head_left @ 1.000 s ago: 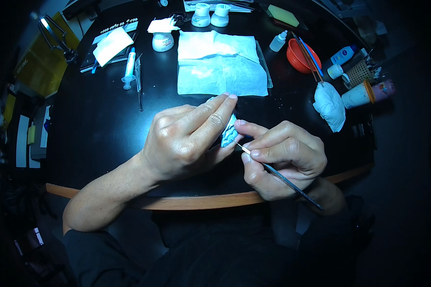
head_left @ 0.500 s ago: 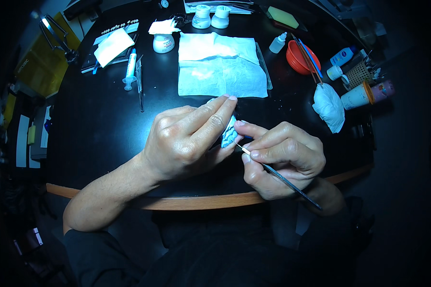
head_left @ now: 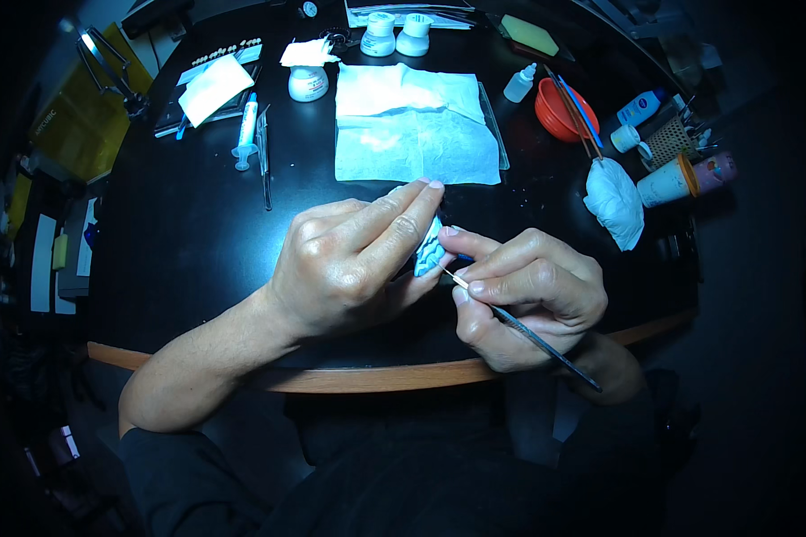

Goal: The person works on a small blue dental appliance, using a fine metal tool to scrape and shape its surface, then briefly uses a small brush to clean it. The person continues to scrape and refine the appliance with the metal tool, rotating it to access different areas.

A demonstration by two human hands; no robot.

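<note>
My left hand (head_left: 340, 255) is closed round a small piece with a ridged, blue-and-white surface (head_left: 428, 254), which looks like a dental model. Its fingers reach over the top, so much of the piece is hidden. In my right hand (head_left: 546, 282) a slim, fine-tipped tool with a dark handle (head_left: 546, 346) is pinched like a pen. The tool's thin tip meets or nearly meets the ridged side; contact cannot be made out. A fingertip of the right hand rests by the piece's edge. Both hands are held over the near part of the black table.
Beyond my hands lies a creased white tissue (head_left: 416, 152) on a flat plate. To its left are a syringe (head_left: 246, 134), tweezers (head_left: 265, 170) and a white jar (head_left: 308, 82). At right stand a dropper bottle (head_left: 518, 85), a red bowl (head_left: 555, 116) and a wadded white cloth (head_left: 614, 206).
</note>
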